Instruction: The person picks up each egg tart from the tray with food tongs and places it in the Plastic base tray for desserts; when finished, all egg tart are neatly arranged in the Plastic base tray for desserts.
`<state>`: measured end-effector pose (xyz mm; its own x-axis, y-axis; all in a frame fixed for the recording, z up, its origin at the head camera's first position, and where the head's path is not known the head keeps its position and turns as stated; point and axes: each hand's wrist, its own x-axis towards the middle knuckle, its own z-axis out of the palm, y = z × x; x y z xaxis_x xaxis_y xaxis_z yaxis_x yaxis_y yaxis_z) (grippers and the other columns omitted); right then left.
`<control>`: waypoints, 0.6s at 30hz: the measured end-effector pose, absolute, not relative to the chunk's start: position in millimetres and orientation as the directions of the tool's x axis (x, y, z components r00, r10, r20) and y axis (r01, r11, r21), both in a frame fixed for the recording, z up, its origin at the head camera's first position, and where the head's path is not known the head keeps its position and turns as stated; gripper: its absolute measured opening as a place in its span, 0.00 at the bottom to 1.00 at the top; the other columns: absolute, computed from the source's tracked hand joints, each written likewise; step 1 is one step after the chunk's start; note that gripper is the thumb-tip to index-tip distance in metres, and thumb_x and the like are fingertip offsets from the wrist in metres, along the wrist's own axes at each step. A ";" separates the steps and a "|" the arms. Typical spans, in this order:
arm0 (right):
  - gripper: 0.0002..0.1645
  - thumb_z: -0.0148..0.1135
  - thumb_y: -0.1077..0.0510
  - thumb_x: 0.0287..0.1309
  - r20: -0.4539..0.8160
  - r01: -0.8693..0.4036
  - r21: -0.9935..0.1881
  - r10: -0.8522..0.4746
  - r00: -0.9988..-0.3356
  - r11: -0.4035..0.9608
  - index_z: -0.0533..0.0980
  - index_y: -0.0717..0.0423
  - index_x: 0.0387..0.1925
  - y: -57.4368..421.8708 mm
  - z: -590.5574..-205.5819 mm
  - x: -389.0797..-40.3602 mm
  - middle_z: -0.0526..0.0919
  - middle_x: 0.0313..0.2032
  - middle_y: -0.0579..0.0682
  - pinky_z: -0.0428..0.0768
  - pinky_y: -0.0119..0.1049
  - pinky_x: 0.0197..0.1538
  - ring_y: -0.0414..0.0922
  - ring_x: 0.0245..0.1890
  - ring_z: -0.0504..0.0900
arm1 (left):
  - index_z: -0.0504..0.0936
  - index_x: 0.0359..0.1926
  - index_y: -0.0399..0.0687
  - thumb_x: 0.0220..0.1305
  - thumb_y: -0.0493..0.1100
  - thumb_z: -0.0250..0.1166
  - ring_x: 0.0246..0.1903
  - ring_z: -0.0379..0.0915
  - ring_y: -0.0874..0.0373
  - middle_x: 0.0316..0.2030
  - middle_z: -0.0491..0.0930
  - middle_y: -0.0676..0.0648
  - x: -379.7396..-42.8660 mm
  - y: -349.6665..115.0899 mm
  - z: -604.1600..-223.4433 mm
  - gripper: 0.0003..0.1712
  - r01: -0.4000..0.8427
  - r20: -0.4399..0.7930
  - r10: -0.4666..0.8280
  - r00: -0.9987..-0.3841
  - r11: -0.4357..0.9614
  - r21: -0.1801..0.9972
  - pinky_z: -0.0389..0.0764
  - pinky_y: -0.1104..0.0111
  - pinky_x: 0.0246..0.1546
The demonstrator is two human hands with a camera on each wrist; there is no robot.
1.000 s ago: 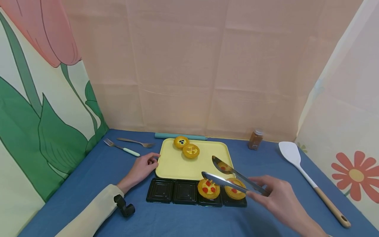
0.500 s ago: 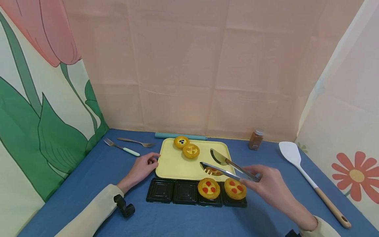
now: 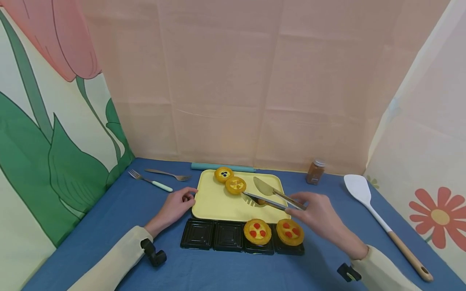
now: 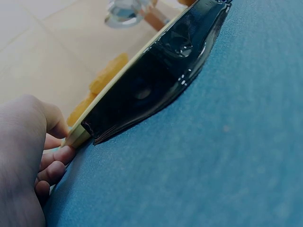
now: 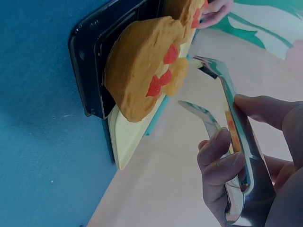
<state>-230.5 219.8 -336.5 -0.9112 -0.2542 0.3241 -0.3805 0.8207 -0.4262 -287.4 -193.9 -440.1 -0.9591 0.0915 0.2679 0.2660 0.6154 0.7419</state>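
In my right fingers (image 5: 225,169) I pinch the metal tongs (image 3: 267,189), arms spread, pointing forward-left towards the yellow-topped tart (image 3: 236,185) on the yellow tray (image 3: 214,207); my left fingers (image 4: 52,173), nearer it, grip the tray's rim.

Tongs (image 3: 267,188) obstruct the yellow tray's (image 3: 214,204) right; front-left lies clear.

The person across the counter (image 3: 134,268) wears plain cream sleeves: the left sleeve (image 3: 113,259) and the right sleeve (image 3: 386,271) both reach the wrist. A stubby black device (image 3: 156,258) with a rounded end juts from the left cuff (image 3: 141,233), a squarish black unit (image 3: 346,272) from the right.
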 end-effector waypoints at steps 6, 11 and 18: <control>0.22 0.76 0.48 0.54 0.335 -0.420 -0.417 -0.293 -0.896 0.806 0.86 0.57 0.46 214.6 -338.4 -242.7 0.88 0.39 0.51 0.76 0.38 0.28 0.42 0.30 0.80 | 0.81 0.58 0.40 0.66 0.36 0.59 0.26 0.69 0.56 0.32 0.79 0.51 -285.7 -194.0 -438.9 0.20 0.265 0.267 0.091 -0.959 0.614 0.743 0.68 0.64 0.32; 0.23 0.76 0.49 0.54 0.322 -0.424 -0.398 -0.309 -0.895 0.813 0.86 0.60 0.46 210.6 -341.5 -253.1 0.87 0.40 0.52 0.78 0.39 0.31 0.43 0.31 0.82 | 0.81 0.57 0.40 0.66 0.36 0.59 0.26 0.69 0.56 0.32 0.79 0.51 -285.7 -194.1 -438.7 0.20 0.264 0.266 0.090 -0.960 0.612 0.745 0.68 0.65 0.31; 0.25 0.76 0.49 0.53 0.290 -0.419 -0.410 -0.320 -0.902 0.810 0.85 0.61 0.48 204.0 -344.7 -264.6 0.88 0.37 0.52 0.82 0.41 0.33 0.45 0.32 0.86 | 0.81 0.58 0.41 0.66 0.36 0.60 0.26 0.69 0.55 0.32 0.79 0.51 -286.3 -193.7 -438.4 0.20 0.257 0.256 0.091 -0.962 0.614 0.746 0.69 0.64 0.32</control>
<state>-264.6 204.0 -344.7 -0.9021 -0.3195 0.2902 -0.4189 0.8102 -0.4100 -286.3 -193.7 -438.4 -0.9623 0.0912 0.2563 0.2570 0.6140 0.7463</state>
